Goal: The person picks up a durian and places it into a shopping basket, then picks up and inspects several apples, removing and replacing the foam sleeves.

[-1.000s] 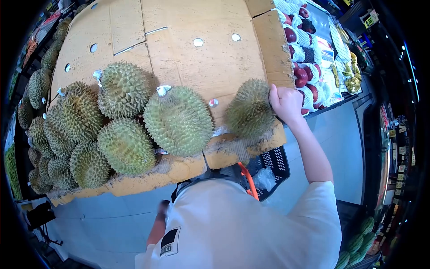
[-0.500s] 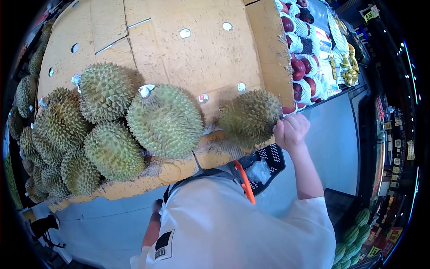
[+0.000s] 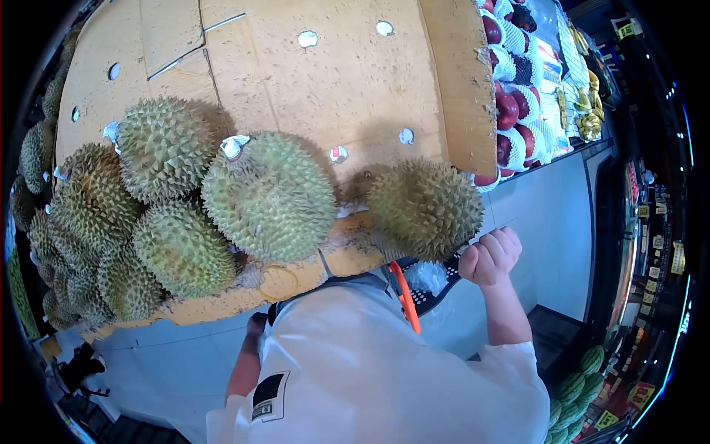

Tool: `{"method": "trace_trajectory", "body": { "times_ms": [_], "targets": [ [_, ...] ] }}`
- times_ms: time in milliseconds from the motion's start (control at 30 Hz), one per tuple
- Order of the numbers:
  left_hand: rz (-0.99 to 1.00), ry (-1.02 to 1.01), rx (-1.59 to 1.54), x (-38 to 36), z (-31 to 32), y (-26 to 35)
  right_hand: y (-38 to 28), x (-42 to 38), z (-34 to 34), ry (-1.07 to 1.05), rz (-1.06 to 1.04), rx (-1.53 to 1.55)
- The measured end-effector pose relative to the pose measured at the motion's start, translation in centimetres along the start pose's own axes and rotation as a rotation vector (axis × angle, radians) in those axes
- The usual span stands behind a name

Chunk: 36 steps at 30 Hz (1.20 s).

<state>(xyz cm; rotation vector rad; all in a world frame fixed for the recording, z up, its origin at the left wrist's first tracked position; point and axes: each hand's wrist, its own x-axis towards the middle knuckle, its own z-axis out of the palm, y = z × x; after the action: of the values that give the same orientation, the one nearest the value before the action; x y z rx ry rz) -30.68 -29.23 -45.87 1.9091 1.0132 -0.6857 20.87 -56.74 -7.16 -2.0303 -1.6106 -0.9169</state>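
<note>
A durian with stiff, cone-shaped spikes in brownish green is sitting at the front right of the cardboard lining the display, its lower end jutting past the worn edge in this view. The person's right hand is curling into a fist against the lower right end of this durian and gripping it there; the fingers are hiding the exact spot being pinched. The left hand is hanging beside the body, dark and partly hidden, so I cannot tell whether its fingers are spread or pressed together. To the left, a broad, paler green durian is standing apart, its stem wearing a crumpled white wrapping, while a rounder durian and a yellowish-green durian are leaning close to a prickly heap. The cardboard is showing creases, slits, punched round holes and a scuffed, pitted skin. Past its upright side wall, smooth red fruits are nestling in white foam netting. Below the edge, an orange handle is rising beside a black perforated basket, which is holding a crinkled clear plastic bag.
</note>
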Motion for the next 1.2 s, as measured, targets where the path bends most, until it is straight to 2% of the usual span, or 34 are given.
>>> {"method": "trace_trajectory", "body": {
  "times_ms": [67, 167, 367, 400, 467, 533, 600, 667, 733, 800, 867, 933, 1033, 1133, 1200],
  "targets": [
    [0.124, 0.041, 0.024, -0.1, -0.3, 0.2, 0.0, -0.3, 0.1, 0.003, 0.014, 0.010],
    [0.062, -0.017, 0.170, 0.2, -1.3, 1.4, 0.0, -1.2, -0.5, -0.005, 0.033, 0.019],
    [-0.022, 0.005, 0.158, 0.1, -2.2, 3.5, 0.4, -3.2, -1.0, 0.003, 0.064, 0.043],
    [0.055, -0.005, 0.222, 0.2, -2.2, 3.5, 0.5, -3.1, -1.1, -0.012, 0.070, 0.053],
    [0.041, -0.006, 0.212, 0.2, -2.0, 3.6, 1.0, -2.8, -1.1, -0.023, 0.082, 0.070],
    [0.048, -0.019, 0.284, -0.1, -2.2, 4.4, 1.6, -1.9, -0.7, -0.031, 0.092, 0.089],
    [-0.046, 0.030, 0.172, -1.2, -1.9, 5.6, 2.5, -0.8, 0.1, -0.028, 0.100, 0.087],
    [-0.039, 0.010, 0.180, -1.7, -1.7, 5.9, 3.1, 0.8, 0.8, -0.028, 0.123, 0.086],
    [0.098, 0.007, 0.398, -2.6, -1.3, 6.4, 3.7, 3.0, 1.4, -0.110, 0.122, 0.060],
    [0.029, -0.057, 0.473, -3.6, -0.7, 7.3, 4.5, 4.6, 2.5, -0.154, 0.093, 0.049],
    [-0.037, 0.072, 0.136, -5.2, 0.1, 7.7, 5.3, 5.9, 4.0, -0.185, 0.039, 0.040],
    [0.003, 0.095, 0.055, -6.1, 1.3, 6.4, 5.2, 8.5, 4.6, -0.462, 0.091, 0.047],
    [-0.139, 0.028, 0.021, -5.4, 3.4, 2.2, 5.8, 10.8, 7.2, -0.330, -0.114, 0.158],
    [-0.123, 0.107, 0.006, -4.9, 6.7, -1.8, 4.7, 13.1, 10.8, -0.296, -0.202, 0.167],
    [-0.066, 0.182, 0.001, -6.2, 5.9, 1.5, 4.0, 15.7, 10.9, -0.508, -0.193, 0.132]
  ]
}}
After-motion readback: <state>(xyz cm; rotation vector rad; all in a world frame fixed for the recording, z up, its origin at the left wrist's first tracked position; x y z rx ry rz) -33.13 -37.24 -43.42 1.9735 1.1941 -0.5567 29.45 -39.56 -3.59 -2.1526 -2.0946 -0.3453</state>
